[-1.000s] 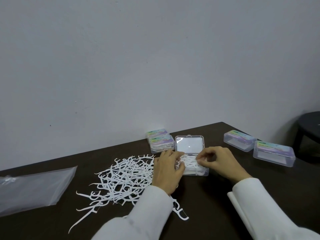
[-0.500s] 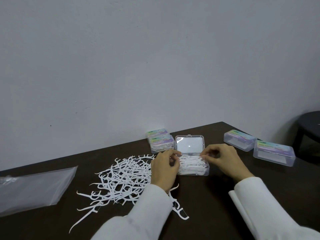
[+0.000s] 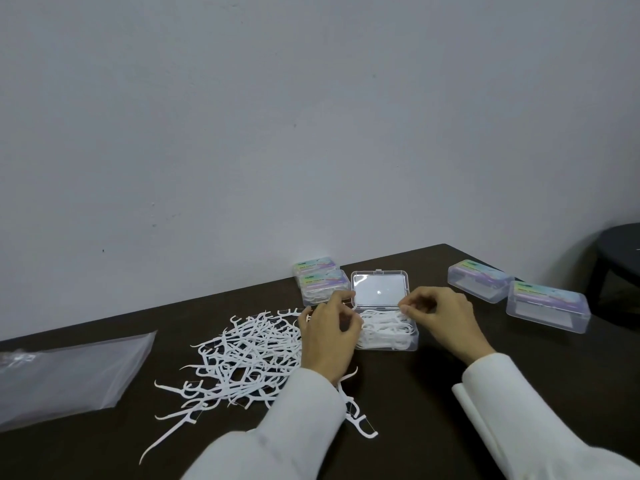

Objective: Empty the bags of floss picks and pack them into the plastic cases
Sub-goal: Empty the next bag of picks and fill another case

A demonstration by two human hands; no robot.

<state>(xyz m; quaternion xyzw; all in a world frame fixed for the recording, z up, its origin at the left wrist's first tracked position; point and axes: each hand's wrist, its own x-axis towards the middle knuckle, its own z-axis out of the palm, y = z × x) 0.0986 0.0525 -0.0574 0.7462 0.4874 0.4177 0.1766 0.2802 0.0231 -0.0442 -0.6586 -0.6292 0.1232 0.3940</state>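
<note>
Picks lie in a loose heap on the table, close to the open case so they are an easy reach. That case is already well filled. Both hands curl at its hinge corners, left hand and right hand, seemingly about to fold the lid down; whether they pinch it I cannot tell. Closed cases wait behind and to the right, and the emptied bag lies far left.

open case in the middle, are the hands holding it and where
Both hands, left and right, have fingers at the lid edges of the open case; an actual grip cannot be told.
</note>
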